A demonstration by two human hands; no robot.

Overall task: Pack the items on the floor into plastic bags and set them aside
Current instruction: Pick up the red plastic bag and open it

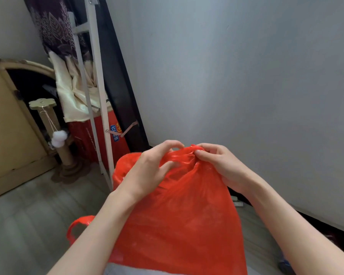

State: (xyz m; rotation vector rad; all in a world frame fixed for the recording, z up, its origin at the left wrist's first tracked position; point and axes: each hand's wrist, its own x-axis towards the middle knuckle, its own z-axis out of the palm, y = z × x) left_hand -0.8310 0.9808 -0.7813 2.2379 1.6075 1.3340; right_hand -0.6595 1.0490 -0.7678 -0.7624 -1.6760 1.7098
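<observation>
Red plastic bag (179, 215) hangs upright before the person, above the floor (34, 215), its top bunched; the right hand (216, 165) pinches the gathered mouth, the left hand (149, 171) curls round plastic beside it. Judged step: closing the bag; next, knot it

both forearms bare, no sleeves, rings or watch.
</observation>
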